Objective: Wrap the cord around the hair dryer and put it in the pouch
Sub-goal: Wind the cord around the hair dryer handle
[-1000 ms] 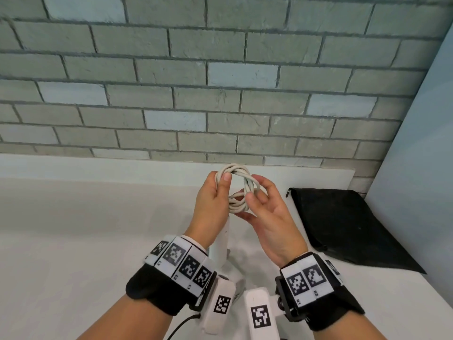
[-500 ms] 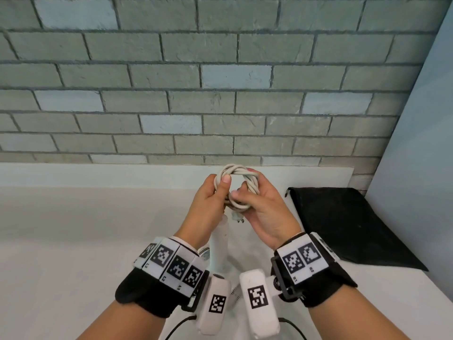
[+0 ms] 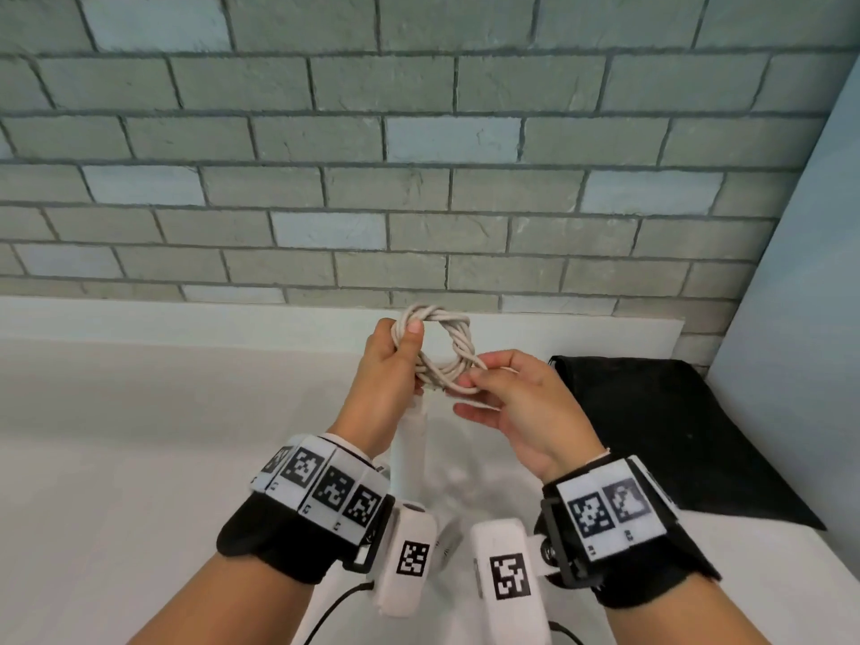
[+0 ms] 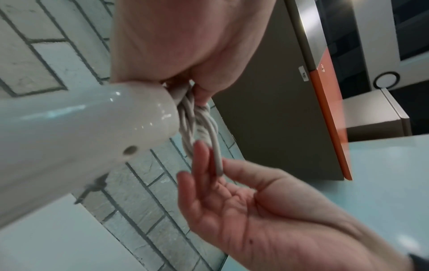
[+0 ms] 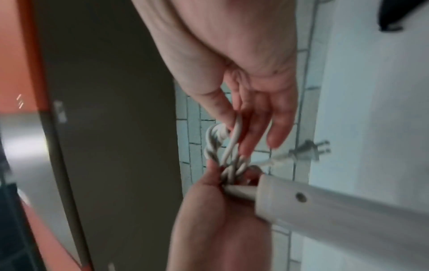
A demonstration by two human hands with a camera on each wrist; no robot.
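Observation:
My left hand (image 3: 404, 353) grips a twisted ring of white cord (image 3: 449, 339), held up above the counter. The white hair dryer handle (image 3: 412, 442) hangs down from that hand. My right hand (image 3: 472, 380) pinches one strand at the ring's lower right between thumb and forefinger, with its other fingers spread. In the right wrist view the cord (image 5: 221, 148) leaves the handle (image 5: 336, 210) at my left palm, and the plug (image 5: 308, 149) sticks out behind. The left wrist view shows the handle (image 4: 81, 132) and cord (image 4: 197, 122). The black pouch (image 3: 675, 430) lies flat to the right.
A white counter (image 3: 139, 458) runs under both hands, with a grey brick wall (image 3: 419, 179) behind it. A pale blue panel (image 3: 800, 318) closes the right side, just past the pouch. A dark cabinet with an orange edge (image 4: 329, 110) stands behind me.
My right hand has come off the top of the coil and moved right and down, drawing one strand out. The cord ring now shows open between the hands.

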